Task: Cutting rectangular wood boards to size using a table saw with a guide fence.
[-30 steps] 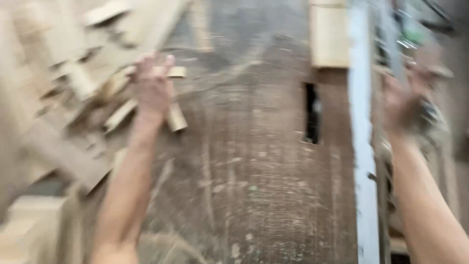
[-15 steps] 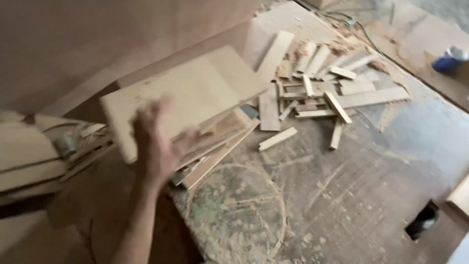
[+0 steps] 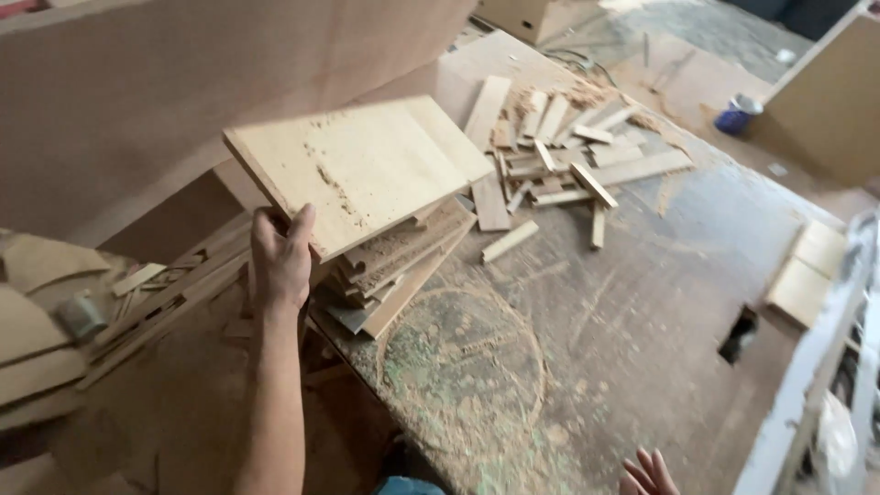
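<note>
My left hand (image 3: 280, 258) grips the near corner of a pale square wooden board (image 3: 359, 168) and holds it tilted just above a stack of similar boards (image 3: 403, 266) at the left edge of the worn workbench (image 3: 587, 348). Sawdust lies on the lifted board. Only the fingertips of my right hand (image 3: 649, 474) show at the bottom edge, spread apart and holding nothing.
A heap of short wooden offcuts (image 3: 568, 160) lies at the far side of the bench. A single strip (image 3: 510, 241) lies loose near the stack. Two small pale boards (image 3: 808, 273) sit beside a white fence rail (image 3: 816, 367). A blue can (image 3: 736, 116) stands on the floor beyond. More planks (image 3: 165, 293) lie at the left.
The view has swung left from the bench middle to the board stack. My left hand has taken hold of the top board and raised it. My right hand dropped low.
</note>
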